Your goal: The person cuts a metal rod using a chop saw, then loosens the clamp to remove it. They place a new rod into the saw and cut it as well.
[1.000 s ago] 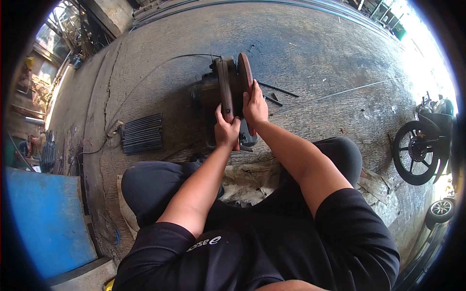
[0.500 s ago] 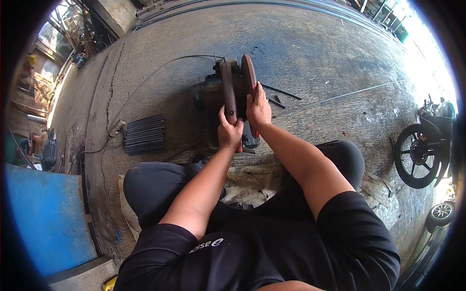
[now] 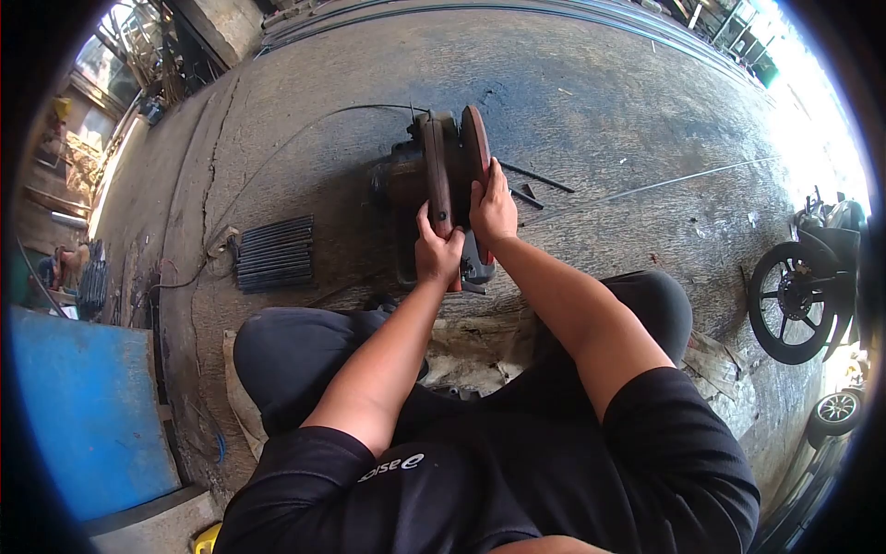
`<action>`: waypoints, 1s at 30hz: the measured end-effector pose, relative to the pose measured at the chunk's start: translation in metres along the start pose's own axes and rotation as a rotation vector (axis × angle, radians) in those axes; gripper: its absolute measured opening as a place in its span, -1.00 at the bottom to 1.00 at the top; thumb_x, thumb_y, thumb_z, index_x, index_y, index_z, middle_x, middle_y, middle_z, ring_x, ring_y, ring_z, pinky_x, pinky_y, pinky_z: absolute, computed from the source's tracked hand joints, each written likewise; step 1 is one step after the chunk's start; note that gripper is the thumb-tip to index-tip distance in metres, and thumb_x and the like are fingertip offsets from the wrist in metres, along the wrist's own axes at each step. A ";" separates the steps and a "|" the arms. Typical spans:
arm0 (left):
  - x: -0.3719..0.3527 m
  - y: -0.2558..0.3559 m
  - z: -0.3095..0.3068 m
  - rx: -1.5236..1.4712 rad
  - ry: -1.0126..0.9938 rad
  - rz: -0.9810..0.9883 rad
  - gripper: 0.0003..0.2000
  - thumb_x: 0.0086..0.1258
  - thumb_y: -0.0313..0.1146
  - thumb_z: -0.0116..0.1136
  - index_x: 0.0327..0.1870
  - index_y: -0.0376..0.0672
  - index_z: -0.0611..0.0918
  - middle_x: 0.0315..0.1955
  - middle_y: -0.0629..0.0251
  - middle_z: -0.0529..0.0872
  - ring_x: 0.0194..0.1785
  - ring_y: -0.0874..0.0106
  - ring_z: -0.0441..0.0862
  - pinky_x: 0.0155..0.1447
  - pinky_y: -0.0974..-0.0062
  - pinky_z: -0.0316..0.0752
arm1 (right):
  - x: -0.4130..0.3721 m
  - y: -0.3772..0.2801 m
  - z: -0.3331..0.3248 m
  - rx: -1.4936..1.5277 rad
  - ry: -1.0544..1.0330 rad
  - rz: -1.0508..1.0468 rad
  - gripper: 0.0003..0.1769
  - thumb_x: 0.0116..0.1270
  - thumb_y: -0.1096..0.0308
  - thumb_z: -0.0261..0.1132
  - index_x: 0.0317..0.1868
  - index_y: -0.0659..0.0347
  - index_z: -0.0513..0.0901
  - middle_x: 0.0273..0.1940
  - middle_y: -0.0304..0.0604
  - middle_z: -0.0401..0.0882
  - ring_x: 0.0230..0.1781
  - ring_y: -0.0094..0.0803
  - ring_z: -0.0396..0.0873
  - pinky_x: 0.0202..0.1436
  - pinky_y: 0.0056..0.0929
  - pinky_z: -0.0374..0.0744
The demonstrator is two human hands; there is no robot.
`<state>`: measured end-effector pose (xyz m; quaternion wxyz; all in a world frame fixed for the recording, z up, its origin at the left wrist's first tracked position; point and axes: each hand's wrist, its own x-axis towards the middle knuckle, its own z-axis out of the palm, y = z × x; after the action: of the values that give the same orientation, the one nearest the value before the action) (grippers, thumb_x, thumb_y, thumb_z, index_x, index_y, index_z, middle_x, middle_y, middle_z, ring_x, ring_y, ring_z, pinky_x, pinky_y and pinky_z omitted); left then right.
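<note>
A cut-off saw [image 3: 406, 180] with a dark body stands on the floor in front of my crossed legs. Its long brown arm [image 3: 436, 166] points toward me, and my left hand [image 3: 437, 255] is closed around the near end, where a bit of orange shows below the fist. Beside the arm rises a thin reddish disc-shaped guard [image 3: 474, 138]. My right hand [image 3: 495, 210] lies against the right side of this guard, fingers stretched along it and thumb apart. Beyond that hand, short dark rods [image 3: 540, 177] stick out to the right.
Cut dark rods [image 3: 275, 254] lie in a neat row at left, beside a cable [image 3: 205, 268]. A long thin bar [image 3: 664, 177] extends right. A motorcycle wheel [image 3: 792, 300] stands at far right, a blue panel [image 3: 88, 406] at lower left. Long bars [image 3: 517, 7] line the back.
Both hands keep their places on the saw. The view has shifted very slightly; nothing else has visibly moved.
</note>
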<state>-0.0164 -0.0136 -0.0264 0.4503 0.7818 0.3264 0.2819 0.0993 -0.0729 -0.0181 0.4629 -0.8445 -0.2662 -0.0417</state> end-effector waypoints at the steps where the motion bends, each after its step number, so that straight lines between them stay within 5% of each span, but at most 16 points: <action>1: 0.000 0.002 -0.001 0.014 -0.005 -0.015 -0.30 0.22 -0.32 0.23 0.40 0.02 0.18 -0.18 -0.16 0.70 -0.11 -0.13 0.68 -0.04 0.06 0.57 | 0.000 0.000 0.000 -0.002 -0.003 0.006 -0.37 0.48 0.20 0.04 0.43 0.33 0.13 0.26 0.27 0.37 0.15 0.20 0.48 0.12 -0.05 0.54; 4: -0.001 0.008 -0.005 -0.038 -0.063 -0.107 -0.30 0.22 -0.28 0.23 0.41 0.03 0.20 -0.01 -0.10 0.66 0.03 -0.08 0.65 0.08 0.10 0.53 | 0.001 0.001 0.000 0.000 -0.007 0.003 -0.37 0.48 0.20 0.04 0.43 0.34 0.13 0.27 0.27 0.36 0.17 0.20 0.47 0.14 -0.06 0.53; 14: 0.001 -0.002 -0.001 -0.056 -0.067 -0.103 -0.30 0.22 -0.29 0.22 0.41 0.01 0.20 -0.01 -0.09 0.66 0.03 -0.06 0.65 0.09 0.11 0.52 | 0.000 0.000 -0.001 -0.004 -0.010 -0.005 -0.36 0.48 0.20 0.04 0.44 0.34 0.12 0.28 0.27 0.34 0.20 0.19 0.45 0.17 -0.08 0.52; 16: 0.002 -0.007 0.002 -0.006 -0.008 0.005 -0.27 0.21 -0.29 0.24 0.42 0.02 0.16 -0.20 -0.17 0.70 -0.13 -0.14 0.68 -0.07 0.04 0.56 | 0.000 0.000 0.000 0.002 0.005 -0.011 -0.36 0.47 0.20 0.04 0.44 0.34 0.12 0.26 0.26 0.36 0.18 0.19 0.46 0.15 -0.07 0.53; 30: 0.001 -0.003 0.000 0.002 -0.013 -0.023 -0.28 0.21 -0.28 0.23 0.41 0.04 0.17 -0.22 -0.15 0.70 -0.15 -0.15 0.68 -0.07 0.03 0.55 | 0.001 0.001 0.002 -0.011 0.020 -0.016 -0.37 0.46 0.22 0.06 0.43 0.30 0.12 0.24 0.24 0.38 0.13 0.19 0.49 0.09 -0.05 0.55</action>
<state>-0.0165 -0.0118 -0.0290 0.4549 0.7803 0.3326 0.2711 0.1001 -0.0718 -0.0197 0.4605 -0.8444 -0.2682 -0.0551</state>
